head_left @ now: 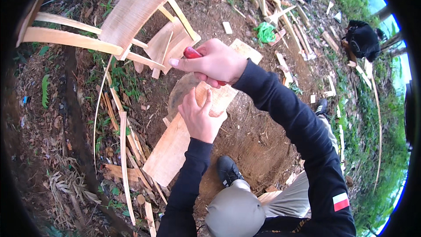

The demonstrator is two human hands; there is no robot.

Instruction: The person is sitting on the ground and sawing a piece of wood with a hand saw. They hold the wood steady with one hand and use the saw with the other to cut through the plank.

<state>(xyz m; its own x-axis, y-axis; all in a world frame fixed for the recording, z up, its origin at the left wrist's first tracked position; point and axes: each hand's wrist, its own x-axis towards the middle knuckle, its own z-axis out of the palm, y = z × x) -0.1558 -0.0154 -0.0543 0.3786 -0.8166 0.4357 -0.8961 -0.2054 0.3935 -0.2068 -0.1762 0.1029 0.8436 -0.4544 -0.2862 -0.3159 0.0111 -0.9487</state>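
Observation:
A long pale wooden board lies at a slant in front of me, across a round stump top. My right hand is raised over the board's far half. It is closed round a red handle, whose ends show on either side of the fist; the rest of the tool is hidden. My left hand touches the board just nearer to me. Its thumb and forefinger point up, bent and apart, with nothing visible between them.
Ahead to the left stands a wooden chair-like frame with slatted legs. Long wooden strips lie on the left. Offcuts, a green plastic bag and a black bag are farther right. My shoe is beside the board.

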